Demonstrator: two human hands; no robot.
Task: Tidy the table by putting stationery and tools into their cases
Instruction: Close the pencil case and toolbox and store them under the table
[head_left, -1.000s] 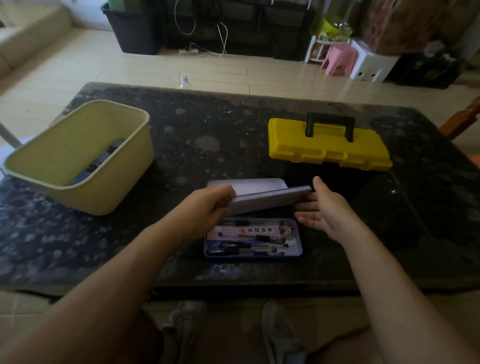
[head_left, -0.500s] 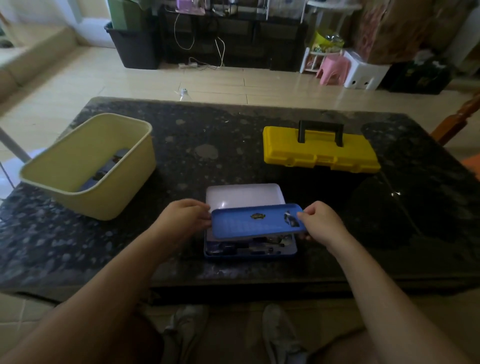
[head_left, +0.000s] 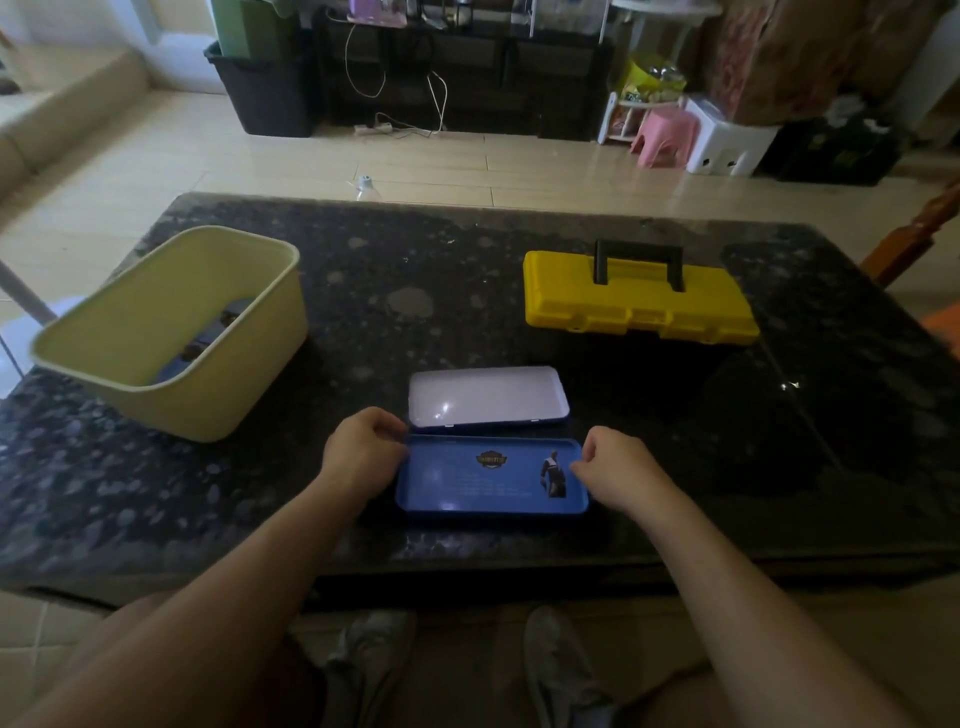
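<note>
Now that the blue lid (head_left: 467, 483) lies flat over the stationery tin at six o'clock on the table (head_left: 415, 270), the stationery I could see a second ago is covered. Half a second back the lid was held tilted above it. My left hand (head_left: 363, 457) sits at the lid's nine o'clock end and my right hand (head_left: 618, 473) at its three o'clock end. The fingers of both are curled onto the short edges, gripping the lid rather than lying flat on it. From this dim, wide view I cannot say whether the lid has seated all round or only rests on top, so I judge the closing step nearly done, wanting a firm press at both ends. Just beyond the lid, at its twelve o'clock, a white tray (head_left: 485, 397) lies open side up; it may be a loose part of a case that needs a home. The yellow toolbox (head_left: 634, 306) stands shut at two o'clock, well apart, and the cream tub (head_left: 218, 384) at nine o'clock holds something dark I cannot make out
</note>
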